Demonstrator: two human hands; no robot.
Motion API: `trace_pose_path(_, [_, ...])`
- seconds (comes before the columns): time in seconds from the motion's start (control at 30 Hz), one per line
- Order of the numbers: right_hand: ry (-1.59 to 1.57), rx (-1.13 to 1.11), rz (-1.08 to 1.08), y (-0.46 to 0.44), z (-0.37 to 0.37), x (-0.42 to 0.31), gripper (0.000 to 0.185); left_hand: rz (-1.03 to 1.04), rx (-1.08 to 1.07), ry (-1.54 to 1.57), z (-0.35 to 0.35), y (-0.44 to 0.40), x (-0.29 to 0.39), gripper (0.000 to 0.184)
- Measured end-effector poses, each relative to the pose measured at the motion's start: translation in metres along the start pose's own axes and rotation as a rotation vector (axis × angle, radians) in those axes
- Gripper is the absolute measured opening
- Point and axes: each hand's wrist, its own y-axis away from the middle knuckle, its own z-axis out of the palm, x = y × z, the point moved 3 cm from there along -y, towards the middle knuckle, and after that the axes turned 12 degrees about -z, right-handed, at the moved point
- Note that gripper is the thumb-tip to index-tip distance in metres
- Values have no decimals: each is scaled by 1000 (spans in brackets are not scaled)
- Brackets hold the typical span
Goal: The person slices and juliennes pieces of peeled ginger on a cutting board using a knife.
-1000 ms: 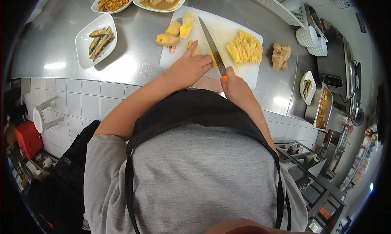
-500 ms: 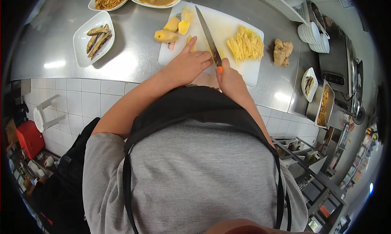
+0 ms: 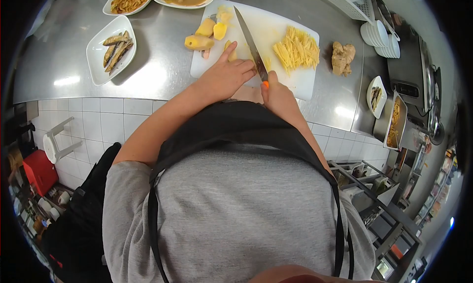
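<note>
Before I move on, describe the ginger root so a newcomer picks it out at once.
On the steel counter, find the white board. Just past its right edge, beyond the yellow shreds, lies the ginger root. It is tan, knobby and off the board, unlike the smoother yellow pieces on the board's left.

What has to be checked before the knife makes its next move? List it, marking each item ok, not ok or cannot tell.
1. Knife gripped by its handle in the right hand: ok.
2. Left hand well away from the blade: not ok, its fingers are right beside it.
3. Main pile of yellow strips apart from the blade: ok, it lies to the right.
4. Knobbly root off the cutting board: ok, it sits on the steel counter.
5. Board secured against slipping: cannot tell, its underside is hidden.
</note>
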Motion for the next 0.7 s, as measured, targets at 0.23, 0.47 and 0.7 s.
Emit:
trace_pose_path(0.23, [-11, -25, -19, 6, -17, -7, 22, 15, -27, -22, -3, -1, -1, 38])
trace_pose_path(0.47, [-24, 29, -17, 2, -12, -7, 22, 25, -19, -4, -5, -1, -1, 38])
trace_pose_path(0.7, [-86, 78, 7, 1, -9, -6, 21, 15, -63, -35, -7, -3, -2, 41])
